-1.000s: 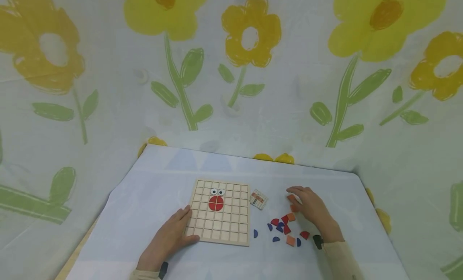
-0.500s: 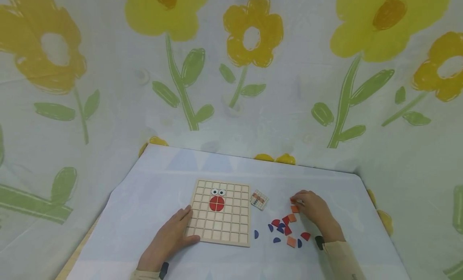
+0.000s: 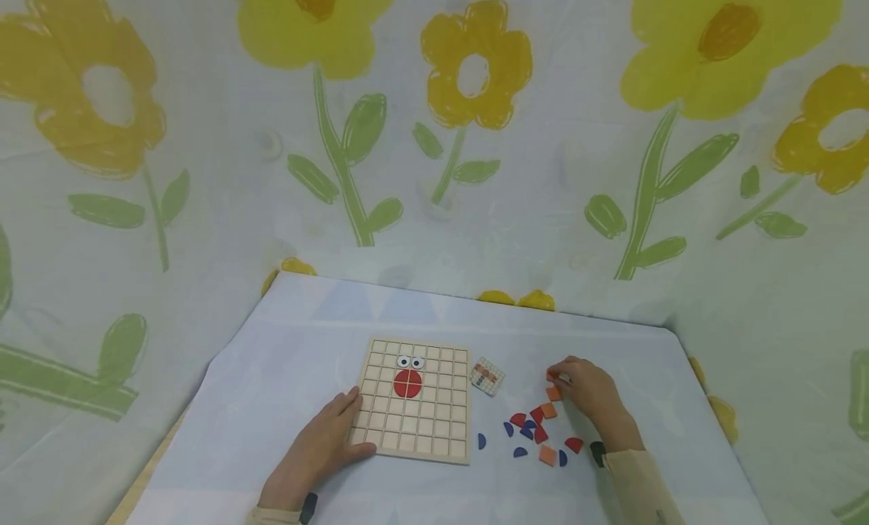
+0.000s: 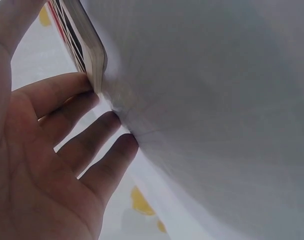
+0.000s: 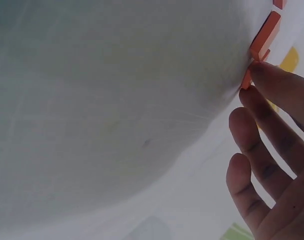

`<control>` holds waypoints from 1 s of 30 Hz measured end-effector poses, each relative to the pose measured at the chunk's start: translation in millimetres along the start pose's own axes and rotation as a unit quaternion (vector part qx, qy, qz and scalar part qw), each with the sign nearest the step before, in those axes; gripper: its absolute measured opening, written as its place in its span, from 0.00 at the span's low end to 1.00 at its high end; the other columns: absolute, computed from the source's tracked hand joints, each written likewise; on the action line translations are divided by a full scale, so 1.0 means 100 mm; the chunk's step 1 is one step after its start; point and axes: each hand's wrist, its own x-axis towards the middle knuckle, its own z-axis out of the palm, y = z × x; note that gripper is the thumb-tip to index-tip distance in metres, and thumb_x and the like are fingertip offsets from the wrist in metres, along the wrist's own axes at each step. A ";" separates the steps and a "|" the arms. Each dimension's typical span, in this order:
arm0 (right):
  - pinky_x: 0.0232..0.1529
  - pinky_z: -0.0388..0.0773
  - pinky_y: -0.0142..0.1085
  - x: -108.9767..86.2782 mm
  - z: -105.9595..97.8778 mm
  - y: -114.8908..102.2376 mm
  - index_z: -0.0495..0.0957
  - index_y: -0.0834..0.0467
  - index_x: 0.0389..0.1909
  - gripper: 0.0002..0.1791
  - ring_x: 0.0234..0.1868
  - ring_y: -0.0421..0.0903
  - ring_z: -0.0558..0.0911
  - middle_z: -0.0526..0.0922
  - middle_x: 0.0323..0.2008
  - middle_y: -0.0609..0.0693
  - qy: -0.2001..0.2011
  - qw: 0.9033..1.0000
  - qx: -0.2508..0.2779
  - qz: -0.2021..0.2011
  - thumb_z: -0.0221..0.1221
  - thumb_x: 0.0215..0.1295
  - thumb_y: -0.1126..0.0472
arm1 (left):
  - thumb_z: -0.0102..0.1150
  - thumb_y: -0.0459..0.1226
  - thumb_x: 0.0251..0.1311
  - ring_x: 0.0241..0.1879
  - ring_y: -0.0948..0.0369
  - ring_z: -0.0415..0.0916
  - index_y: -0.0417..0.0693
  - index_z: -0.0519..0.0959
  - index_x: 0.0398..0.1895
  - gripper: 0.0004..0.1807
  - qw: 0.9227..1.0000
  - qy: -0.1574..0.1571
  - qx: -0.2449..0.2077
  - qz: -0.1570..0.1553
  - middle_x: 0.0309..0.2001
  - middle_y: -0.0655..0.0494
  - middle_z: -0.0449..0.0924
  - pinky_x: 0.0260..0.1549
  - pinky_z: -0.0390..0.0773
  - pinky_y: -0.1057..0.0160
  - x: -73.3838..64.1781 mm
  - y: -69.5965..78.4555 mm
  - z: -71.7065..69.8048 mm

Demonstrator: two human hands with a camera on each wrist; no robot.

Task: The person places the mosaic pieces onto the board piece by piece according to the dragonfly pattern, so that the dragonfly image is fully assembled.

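Observation:
A wooden grid board [image 3: 434,427] lies on the table, bearing two eye pieces [image 3: 410,363] above a red circle [image 3: 407,383] made of quarter pieces. My left hand [image 3: 324,442] rests at its near left corner, fingers along the left side and thumb by the near edge. In the left wrist view those fingers [image 4: 99,170] are fairly straight and touch the board's edge [image 4: 94,60]. On the right, my right hand [image 3: 589,388] pinches an orange square tile [image 5: 247,79] between thumb and forefinger, low at the tabletop. Another orange tile [image 5: 266,36] lies close beside it.
Between board and right hand lies a small pattern card [image 3: 487,376]. Loose pieces are scattered nearer: red quarter pieces [image 3: 573,444], blue half-round pieces [image 3: 482,441] and orange squares [image 3: 548,455]. A flower-printed cloth [image 3: 529,223] hangs behind the table [image 3: 271,359].
My right hand has drawn its fingers together onto the far orange tile and now pinches it, where earlier its fingers were spread above it. My left hand stays at the board.

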 end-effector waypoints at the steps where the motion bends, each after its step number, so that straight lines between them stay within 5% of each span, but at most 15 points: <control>1: 0.48 0.85 0.49 0.00 0.01 0.00 0.88 0.58 0.47 0.13 0.41 0.49 0.82 0.84 0.36 0.48 0.000 1.000 0.001 0.003 0.72 0.61 0.61 | 0.75 0.57 0.51 0.75 0.43 0.56 0.36 0.66 0.74 0.53 1.000 -0.001 0.000 0.000 0.77 0.46 0.59 0.73 0.61 0.46 0.00 0.00 0.00; 20: 0.48 0.86 0.48 -0.02 0.08 0.06 0.86 0.58 0.50 0.17 0.41 0.50 0.82 0.84 0.39 0.51 0.058 0.998 0.024 0.000 0.73 0.60 0.59 | 0.74 0.58 0.50 0.75 0.43 0.56 0.37 0.65 0.74 0.54 1.000 -0.011 0.003 -0.004 0.77 0.46 0.58 0.73 0.61 0.45 0.03 -0.02 0.00; 30: 0.32 0.81 0.30 -0.14 -0.01 -0.20 0.86 0.50 0.52 0.19 0.37 0.44 0.77 0.84 0.44 0.49 0.118 0.990 0.072 -0.040 0.74 0.60 0.56 | 0.75 0.57 0.51 0.74 0.42 0.57 0.36 0.66 0.73 0.53 1.000 -0.014 0.004 -0.004 0.77 0.45 0.59 0.72 0.63 0.43 0.01 0.02 -0.05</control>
